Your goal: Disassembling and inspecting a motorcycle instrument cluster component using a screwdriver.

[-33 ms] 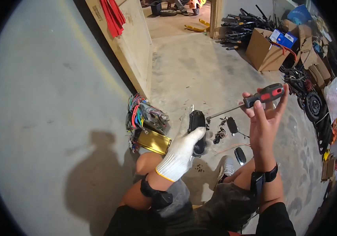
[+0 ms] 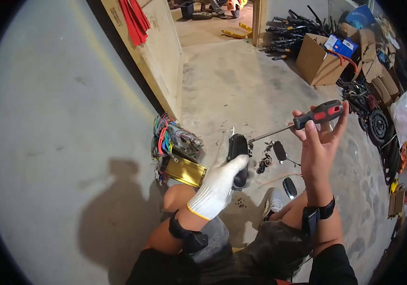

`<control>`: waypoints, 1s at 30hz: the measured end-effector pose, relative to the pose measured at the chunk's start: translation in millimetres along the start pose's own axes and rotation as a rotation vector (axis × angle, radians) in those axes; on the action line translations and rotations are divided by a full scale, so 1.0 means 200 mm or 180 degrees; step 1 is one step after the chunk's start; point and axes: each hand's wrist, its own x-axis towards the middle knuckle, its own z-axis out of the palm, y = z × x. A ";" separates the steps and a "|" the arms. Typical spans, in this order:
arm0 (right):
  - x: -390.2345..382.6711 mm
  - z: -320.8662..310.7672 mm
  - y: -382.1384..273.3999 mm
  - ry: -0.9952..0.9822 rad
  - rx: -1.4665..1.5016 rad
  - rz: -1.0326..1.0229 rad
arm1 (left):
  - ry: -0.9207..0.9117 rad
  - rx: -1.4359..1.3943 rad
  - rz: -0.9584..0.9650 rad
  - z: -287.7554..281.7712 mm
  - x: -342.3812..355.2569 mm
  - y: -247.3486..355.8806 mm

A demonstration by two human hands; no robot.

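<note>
My left hand (image 2: pixel 216 187) wears a white knitted glove and grips a black oblong plastic housing (image 2: pixel 238 145) upright above the floor. My right hand (image 2: pixel 318 147), bare, holds a screwdriver with a black and red handle (image 2: pixel 318 115), its long shaft pointing down-left to the housing's right edge. On the floor right of the housing lie small dark hardware pieces (image 2: pixel 263 164), a black oblong part (image 2: pixel 279 151) and another one (image 2: pixel 289 188) with a shiny rim. To the left, a gold metal box (image 2: pixel 184 171) sits below a bundle of coloured wires (image 2: pixel 170 137).
A pale wall (image 2: pixel 46 118) runs along the left, beside an open door (image 2: pixel 160 66) with red cloth (image 2: pixel 136 21). A cardboard box (image 2: pixel 313 59), dark rod-like parts (image 2: pixel 286 40), a wheel (image 2: pixel 377 128) and other clutter line the right. Beyond the doorway are yellow parts (image 2: pixel 236 33).
</note>
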 end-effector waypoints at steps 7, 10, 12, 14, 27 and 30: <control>-0.06 0.01 0.04 -0.0245 -0.0166 -0.0330 | -0.0187 0.0213 0.0017 0.00 -0.01 -0.04; -0.07 0.00 0.06 -0.0321 -0.0166 -0.0426 | -0.0300 0.0121 0.0113 0.03 -0.03 -0.02; -0.07 0.01 0.06 -0.0341 -0.0154 -0.0419 | -0.0264 0.0101 0.0083 0.02 -0.04 -0.02; -0.07 0.02 0.06 -0.0341 -0.0139 -0.0376 | -0.0287 0.0107 0.0071 0.02 -0.04 -0.02; -0.08 0.01 0.08 -0.0375 -0.0151 -0.0361 | -0.0278 0.0167 -0.0143 0.02 -0.05 -0.02; -0.08 0.01 0.09 -0.0493 -0.0157 -0.0396 | -0.0294 0.0140 -0.0029 0.02 -0.04 -0.03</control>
